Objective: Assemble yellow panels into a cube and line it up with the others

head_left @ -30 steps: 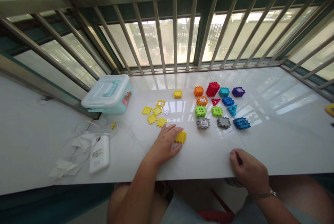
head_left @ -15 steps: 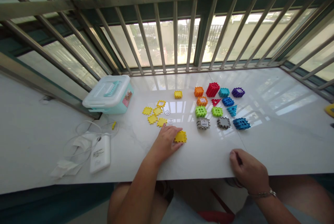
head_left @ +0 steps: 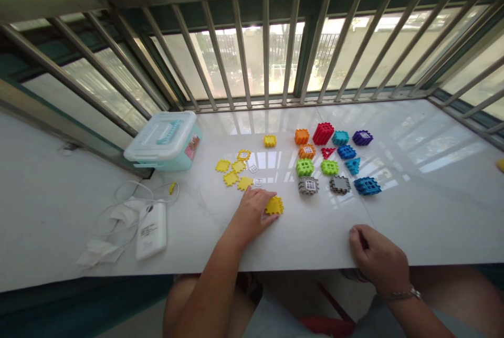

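Observation:
My left hand (head_left: 254, 215) rests on the white table, its thumb and fingers closed around the left side of a yellow notched building tile (head_left: 274, 205), perhaps a small stack. Just beyond that hand lie several loose yellow tiles (head_left: 231, 178) and white window-shaped inserts (head_left: 258, 182). My right hand (head_left: 380, 256) sits curled in a loose fist at the table's front edge; no object shows in it. Ahead of it stand sorted stacks: a grey stack (head_left: 308, 186), a dark grey tile stack (head_left: 339, 185) and a blue stack (head_left: 367, 186).
Farther back are green (head_left: 304, 167), orange (head_left: 302, 136), red (head_left: 323, 133) and purple (head_left: 362, 137) stacks, plus a yellow stack (head_left: 270, 141). A lidded teal box (head_left: 163, 141) stands at left, with a white power bank (head_left: 151, 230) and cable nearer. Metal window bars (head_left: 265, 54) border the back.
The view has shifted slightly. Both hands keep their places, the left still around the yellow tile and the right still curled.

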